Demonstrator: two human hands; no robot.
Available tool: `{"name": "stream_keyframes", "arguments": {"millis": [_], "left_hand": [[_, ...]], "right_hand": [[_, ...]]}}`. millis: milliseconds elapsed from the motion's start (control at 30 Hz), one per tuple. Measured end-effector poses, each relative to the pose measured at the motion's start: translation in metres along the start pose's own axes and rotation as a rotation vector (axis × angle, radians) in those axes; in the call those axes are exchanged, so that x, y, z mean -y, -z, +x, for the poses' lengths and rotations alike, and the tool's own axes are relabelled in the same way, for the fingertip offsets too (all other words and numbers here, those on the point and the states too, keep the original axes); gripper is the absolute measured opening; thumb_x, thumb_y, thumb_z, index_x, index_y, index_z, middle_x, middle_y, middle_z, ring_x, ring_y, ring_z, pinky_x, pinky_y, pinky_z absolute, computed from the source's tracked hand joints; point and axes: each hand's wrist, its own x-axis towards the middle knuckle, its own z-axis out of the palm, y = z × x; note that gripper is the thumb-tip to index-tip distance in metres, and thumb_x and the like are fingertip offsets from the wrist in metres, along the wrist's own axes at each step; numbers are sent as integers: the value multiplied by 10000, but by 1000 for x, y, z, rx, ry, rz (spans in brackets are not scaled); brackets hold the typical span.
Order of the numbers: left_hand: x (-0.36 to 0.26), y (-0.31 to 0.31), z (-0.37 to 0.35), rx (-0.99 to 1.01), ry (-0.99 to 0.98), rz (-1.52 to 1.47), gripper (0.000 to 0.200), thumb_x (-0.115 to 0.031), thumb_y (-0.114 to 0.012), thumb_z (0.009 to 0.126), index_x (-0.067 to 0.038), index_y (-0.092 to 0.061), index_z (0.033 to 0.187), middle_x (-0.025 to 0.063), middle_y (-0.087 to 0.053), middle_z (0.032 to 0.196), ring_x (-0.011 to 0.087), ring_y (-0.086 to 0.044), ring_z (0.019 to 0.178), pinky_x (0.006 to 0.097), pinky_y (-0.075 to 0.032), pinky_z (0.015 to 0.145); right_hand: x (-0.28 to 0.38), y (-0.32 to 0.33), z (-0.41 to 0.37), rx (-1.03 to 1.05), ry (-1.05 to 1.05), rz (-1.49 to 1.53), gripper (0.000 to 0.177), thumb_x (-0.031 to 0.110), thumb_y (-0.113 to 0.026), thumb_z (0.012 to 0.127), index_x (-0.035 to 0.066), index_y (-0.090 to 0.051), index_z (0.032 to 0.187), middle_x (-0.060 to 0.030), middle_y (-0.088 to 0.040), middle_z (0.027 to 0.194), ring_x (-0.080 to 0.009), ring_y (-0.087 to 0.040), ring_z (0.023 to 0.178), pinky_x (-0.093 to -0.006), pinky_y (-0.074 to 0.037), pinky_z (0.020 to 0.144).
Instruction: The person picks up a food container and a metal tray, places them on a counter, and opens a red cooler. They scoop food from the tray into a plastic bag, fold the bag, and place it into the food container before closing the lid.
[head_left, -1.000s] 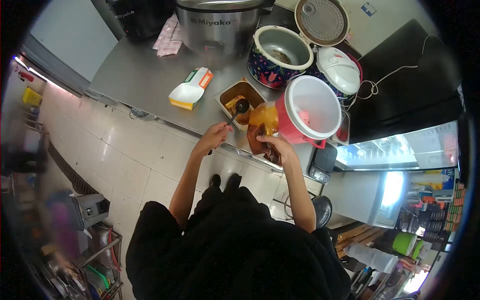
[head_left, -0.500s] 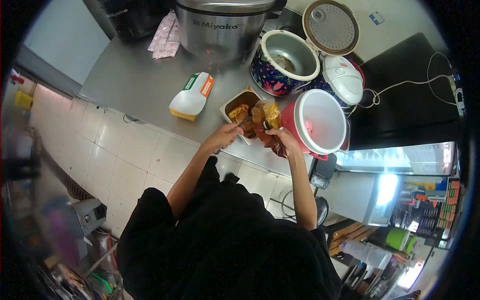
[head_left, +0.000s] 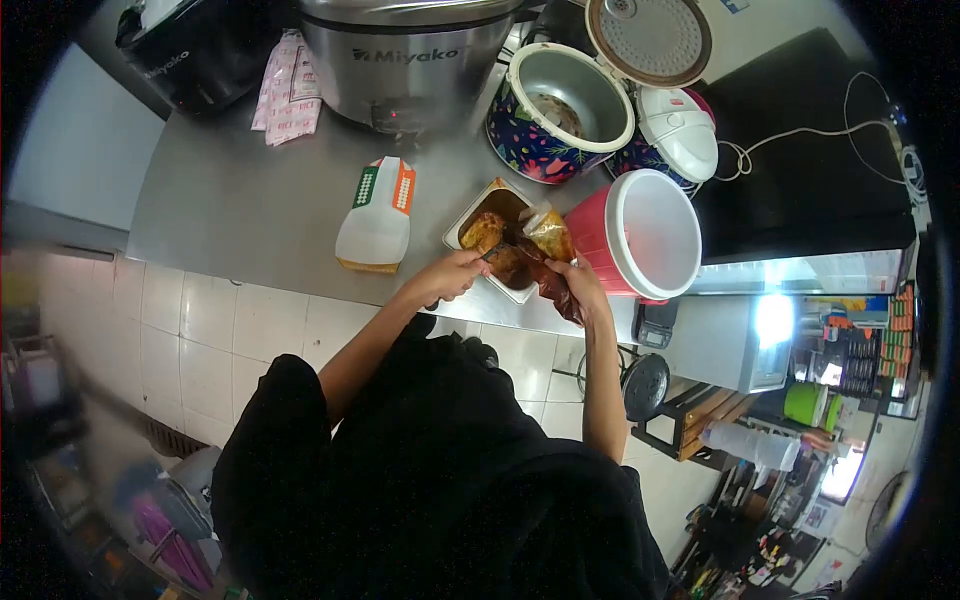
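My left hand (head_left: 449, 278) is closed round a dark-handled utensil (head_left: 490, 254), whose far end reaches into a metal pan (head_left: 457, 229). Browned pieces of food (head_left: 484, 232) lie in brown sauce in that pan. At the pan's right side, my right hand (head_left: 581, 287) grips a plastic bag (head_left: 551, 236). The bag looks clear at the top, with yellowish contents, and its lower part is smeared dark brown. It leans over the pan's right edge. The tip of the utensil is hard to make out.
Left of the pan stands a white paper box (head_left: 375, 232). Behind are a Miyako cooker (head_left: 410, 75), an open floral rice cooker (head_left: 560, 110) and pink-and-white packets (head_left: 289, 90). A pink tub (head_left: 650, 235) stands right of the bag, beside a closed floral cooker (head_left: 680, 135).
The view has shifted and turned a little. Both hands remain at the pan, holding the utensil and the bag; the bag's upper part now leans more to the right.
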Motion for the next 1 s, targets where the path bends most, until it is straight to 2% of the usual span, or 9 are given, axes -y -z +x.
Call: {"name": "stream_keyframes", "arguments": {"millis": [400, 467, 533, 567, 667, 767, 900, 967, 1000], "left_hand": [[-9, 25, 4, 173, 38, -161, 199, -228, -372, 891, -61, -473, 927, -74, -244, 547, 20, -197, 410, 184, -148, 336], [-7, 23, 3, 181, 34, -206, 204, -227, -379, 888, -59, -494, 910, -75, -261, 547, 23, -216, 412, 182, -163, 339], [-9, 14, 2, -169, -294, 327, 213, -210, -421, 869, -40, -547, 841, -36, -368, 548, 58, -303, 436, 203, -260, 370], [10, 21, 19, -381, -576, 724, 179, -158, -465, 826, -28, -580, 781, 85, -506, 590, 158, -466, 491, 292, -380, 450], [12, 17, 23, -596, -543, 1165, 135, -106, -478, 785, -14, -577, 787, 189, -542, 661, 263, -554, 601, 382, -419, 531], [14, 16, 31, -547, -410, 1289, 120, -60, -468, 756, -10, -576, 768, 208, -553, 707, 320, -560, 687, 429, -416, 566], [20, 29, 39, -494, -555, 1151, 134, -85, -483, 779, -15, -594, 805, 138, -569, 656, 236, -554, 557, 353, -409, 469], [13, 36, 41, -100, -125, 541, 198, -177, -477, 824, -35, -610, 786, 41, -500, 564, 97, -448, 442, 258, -323, 353], [10, 36, 37, -97, -124, 542, 198, -177, -477, 824, -35, -610, 786, 41, -500, 564, 97, -448, 442, 258, -323, 353]], "right_hand": [[-18, -9, -16, -157, 73, -50, 322, 61, -538, 785, 14, -456, 1093, -94, -559, 918, -147, -558, 740, -244, -474, 660], [-36, -5, -11, -138, 268, -27, 299, 83, -558, 785, 7, -484, 1065, -63, -562, 918, -113, -525, 783, -233, -431, 714], [-45, -1, -10, -136, 305, -36, 292, 88, -565, 784, 5, -492, 1054, -49, -562, 918, -103, -513, 792, -233, -418, 722], [-49, -1, -12, -136, 343, -47, 284, 93, -572, 782, 3, -500, 1043, -35, -562, 918, -93, -501, 801, -233, -405, 730], [-49, -4, -21, -161, 329, -52, 288, 109, -582, 779, 3, -504, 1035, -29, -561, 921, -97, -504, 802, -233, -409, 727], [-50, 0, -27, -193, 283, -100, 313, 121, -586, 779, -1, -495, 1053, -31, -560, 928, -102, -504, 817, -234, -407, 738], [-52, 4, -25, -178, 291, -125, 375, 122, -580, 783, 0, -459, 1117, -54, -547, 981, -113, -499, 863, -239, -405, 759], [-48, 2, -26, -152, 274, -74, 391, 125, -576, 786, 3, -446, 1133, -59, -540, 1001, -117, -496, 877, -241, -404, 767], [-46, -1, -26, -118, 255, -25, 406, 128, -573, 788, 7, -434, 1150, -64, -533, 1020, -121, -493, 891, -244, -402, 776]]}}
